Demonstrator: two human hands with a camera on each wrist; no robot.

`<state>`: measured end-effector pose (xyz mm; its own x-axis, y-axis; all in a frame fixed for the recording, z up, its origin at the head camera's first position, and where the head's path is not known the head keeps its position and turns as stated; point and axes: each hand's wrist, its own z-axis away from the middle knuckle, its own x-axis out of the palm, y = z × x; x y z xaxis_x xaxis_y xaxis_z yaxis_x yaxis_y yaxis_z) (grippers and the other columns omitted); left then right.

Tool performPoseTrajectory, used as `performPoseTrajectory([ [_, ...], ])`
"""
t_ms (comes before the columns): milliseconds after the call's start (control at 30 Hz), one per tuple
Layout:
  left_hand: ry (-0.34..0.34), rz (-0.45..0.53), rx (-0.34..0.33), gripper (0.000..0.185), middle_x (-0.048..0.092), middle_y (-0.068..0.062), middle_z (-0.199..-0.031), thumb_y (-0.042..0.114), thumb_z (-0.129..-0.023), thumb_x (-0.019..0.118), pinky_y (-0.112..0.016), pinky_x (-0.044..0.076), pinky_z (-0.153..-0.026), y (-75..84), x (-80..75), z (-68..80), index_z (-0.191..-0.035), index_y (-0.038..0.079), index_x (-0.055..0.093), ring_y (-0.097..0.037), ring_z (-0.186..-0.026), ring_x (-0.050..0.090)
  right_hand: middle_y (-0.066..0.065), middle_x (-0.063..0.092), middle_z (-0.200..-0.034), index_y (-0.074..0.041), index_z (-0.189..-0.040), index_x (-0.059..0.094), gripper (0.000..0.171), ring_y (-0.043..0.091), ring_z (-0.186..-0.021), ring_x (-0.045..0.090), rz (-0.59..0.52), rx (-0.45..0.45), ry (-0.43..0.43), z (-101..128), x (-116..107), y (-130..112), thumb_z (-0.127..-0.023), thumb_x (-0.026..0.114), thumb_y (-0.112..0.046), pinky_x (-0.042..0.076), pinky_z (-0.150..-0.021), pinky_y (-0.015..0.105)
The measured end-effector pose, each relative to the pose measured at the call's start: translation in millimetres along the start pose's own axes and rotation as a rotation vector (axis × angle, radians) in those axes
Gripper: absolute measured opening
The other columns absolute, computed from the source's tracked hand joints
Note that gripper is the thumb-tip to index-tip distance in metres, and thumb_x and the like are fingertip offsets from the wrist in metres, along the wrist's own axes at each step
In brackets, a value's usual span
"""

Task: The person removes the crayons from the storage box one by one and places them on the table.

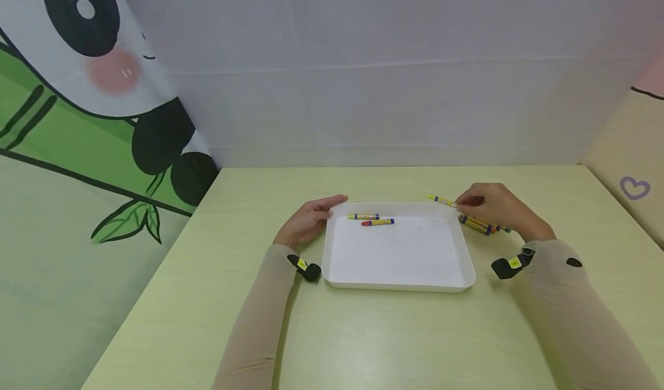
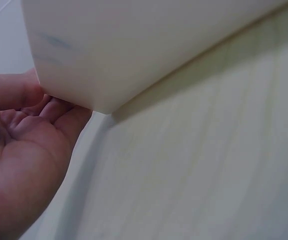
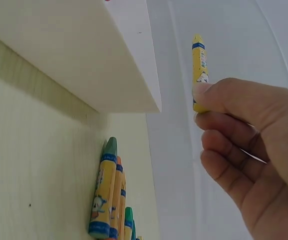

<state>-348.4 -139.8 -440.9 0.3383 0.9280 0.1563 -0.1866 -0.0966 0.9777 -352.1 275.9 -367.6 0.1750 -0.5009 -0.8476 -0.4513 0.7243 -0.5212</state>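
A white rectangular tray point(image 1: 396, 252) stands on the table. My left hand point(image 1: 307, 222) grips its far left corner, the thumb at the rim and the fingers passing behind the wall, where their tips are hidden in the left wrist view. My right hand point(image 1: 490, 205) pinches a yellow crayon point(image 3: 200, 67) between thumb and index finger, raised near the tray's far right corner, with the yellow tip pointing away from the hand. Inside the tray, towards the back, lie a yellow crayon point(image 1: 363, 216) and a red crayon point(image 1: 377, 222).
Beside the tray's right wall, below my right hand, several crayons lie in a pile on the table; a green crayon point(image 3: 104, 190) is among them. The pale wooden table point(image 1: 404, 338) ends at a grey cloth backdrop point(image 1: 363, 108). A printed cloth point(image 1: 135, 165) borders the left side.
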Motion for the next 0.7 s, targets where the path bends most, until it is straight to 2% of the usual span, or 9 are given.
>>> performPoseTrajectory([
  [367,-0.006,-0.001,0.004,0.051,0.035,-0.006,-0.155,-0.008,-0.097,0.038,-0.042,0.026,-0.117,-0.1,-0.8,0.2,-0.147,0.004,0.038,-0.022,-0.146,0.026,0.014,0.068,-0.102,-0.002,-0.111,0.069,0.030,0.026,-0.091,0.063,0.013,0.103,0.017,11.8,-5.8,25.2,-0.093,0.063,-0.026,0.053,-0.076,0.037],
  [533,-0.010,0.012,0.004,0.051,0.035,-0.006,-0.155,-0.008,-0.097,0.038,-0.042,0.026,-0.117,-0.8,-1.9,0.0,-0.147,0.004,0.038,-0.022,-0.146,0.026,0.016,0.068,-0.102,0.000,-0.112,0.069,0.034,0.029,-0.092,0.063,0.015,0.133,0.048,17.9,-6.6,38.6,-0.093,0.062,-0.028,0.052,-0.073,0.035],
  [700,-0.017,0.018,0.010,0.051,0.035,-0.007,-0.155,-0.009,-0.097,0.037,-0.043,0.025,-0.117,-1.5,-2.3,0.1,-0.147,0.004,0.038,-0.022,-0.145,0.026,0.022,0.067,-0.106,0.003,-0.114,0.067,0.038,0.034,-0.096,0.063,0.021,0.165,0.075,23.5,-8.1,51.0,-0.094,0.060,-0.028,0.053,-0.075,0.040],
])
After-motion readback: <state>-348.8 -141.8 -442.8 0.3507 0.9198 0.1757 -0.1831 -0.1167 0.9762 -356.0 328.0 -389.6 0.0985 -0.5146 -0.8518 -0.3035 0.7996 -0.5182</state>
